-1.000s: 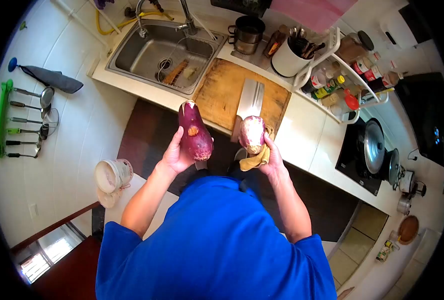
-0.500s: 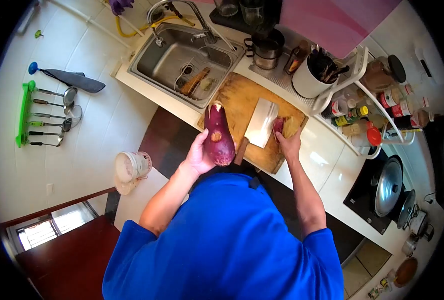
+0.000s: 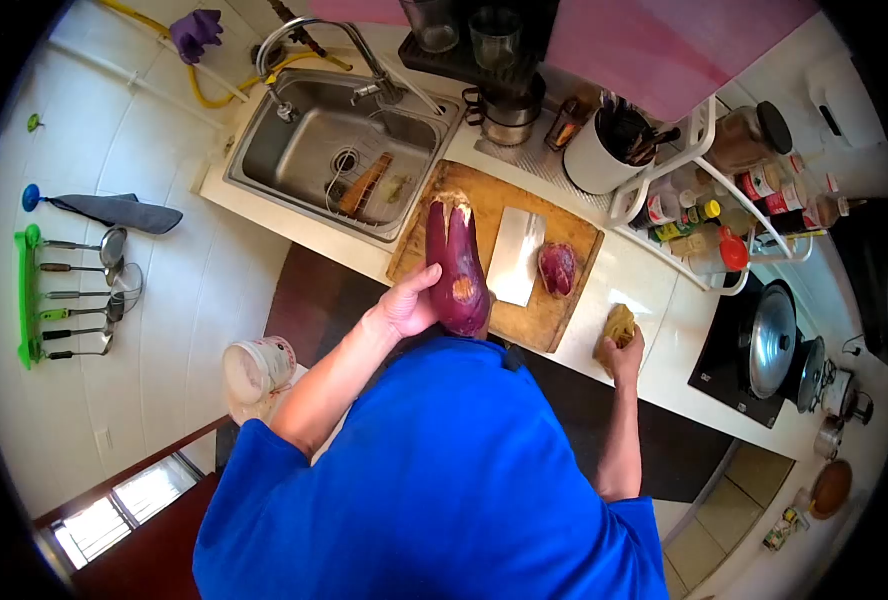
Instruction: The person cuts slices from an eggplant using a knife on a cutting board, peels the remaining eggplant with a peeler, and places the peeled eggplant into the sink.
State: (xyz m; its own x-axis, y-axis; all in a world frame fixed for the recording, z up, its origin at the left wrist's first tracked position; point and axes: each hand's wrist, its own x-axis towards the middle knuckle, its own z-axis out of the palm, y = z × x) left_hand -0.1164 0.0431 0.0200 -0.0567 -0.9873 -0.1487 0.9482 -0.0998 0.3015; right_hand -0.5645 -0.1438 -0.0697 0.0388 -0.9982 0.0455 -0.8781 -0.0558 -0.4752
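My left hand (image 3: 413, 303) is closed around the side of a long purple eggplant (image 3: 461, 290), held above the near left part of the wooden cutting board (image 3: 442, 178). A split runs down its upper end, and a brown scar marks its skin. My right hand (image 3: 624, 357) grips a crumpled yellow-brown thing (image 3: 619, 325) over the white counter, right of the board; its kind is unclear. On the board lies a cleaver (image 3: 515, 256) with a broad shiny blade, its handle hidden behind the eggplant. Beside the blade rests a mottled reddish-purple lump (image 3: 557, 269).
A steel sink (image 3: 307, 140) with a brown brush-like object (image 3: 366, 184) inside adjoins the board. Behind stand a metal pot (image 3: 509, 118) and a white utensil holder (image 3: 596, 155). A bottle rack (image 3: 709, 170) and a lidded pan (image 3: 772, 326) are at right. A bucket (image 3: 274, 360) stands left.
My right hand has moved right, off the board, taking the yellow-brown thing and leaving the reddish-purple lump. The eggplant in my left hand has turned, showing its split.
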